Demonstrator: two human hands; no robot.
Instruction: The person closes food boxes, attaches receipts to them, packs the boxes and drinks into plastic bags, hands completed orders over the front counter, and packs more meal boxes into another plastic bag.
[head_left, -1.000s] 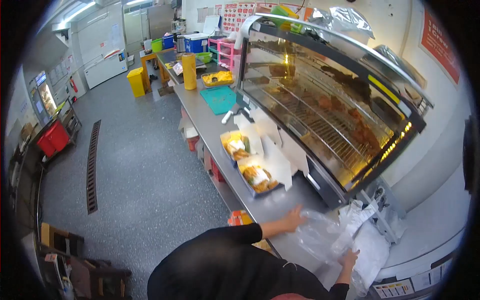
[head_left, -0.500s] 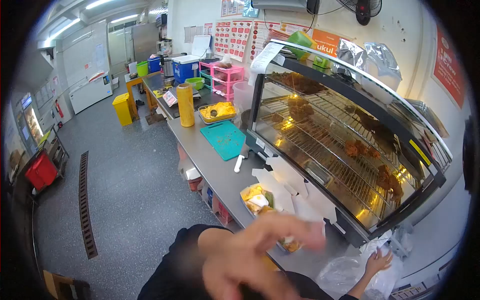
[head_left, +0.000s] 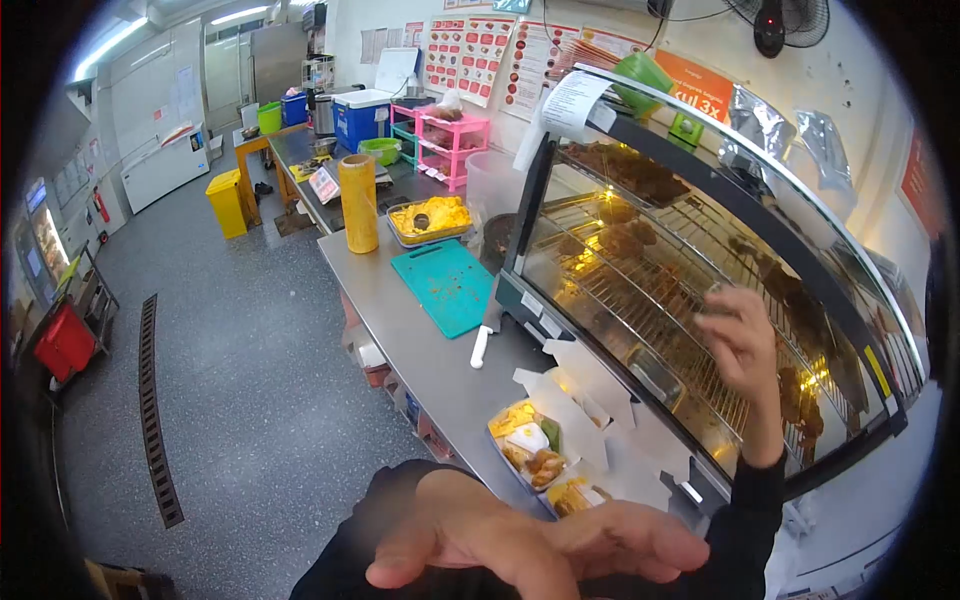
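Note:
My left hand (head_left: 530,545) is close to the camera at the bottom, fingers apart and holding nothing. Raised in front of the glass display warmer (head_left: 640,290), my right hand (head_left: 742,345) has loosely bent, separated fingers and shows nothing in its grasp. Between the hands and the warmer, an open box with yellow food, a white topping and browned pieces (head_left: 527,445) sits on the steel counter (head_left: 385,300). A second open food box (head_left: 577,495) is partly hidden by my left hand. Their white lids lean toward the warmer.
A teal cutting board (head_left: 445,285) has a white-handled knife (head_left: 481,345) near its corner. Behind it are a tray of yellow food (head_left: 430,218) and an upright yellow roll (head_left: 358,205). Pink shelves (head_left: 453,155) stand farther back.
Both hands have left the clear plastic bag at the lower right. My right hand has risen in front of the warmer; my left has come near the camera. The view has shifted.

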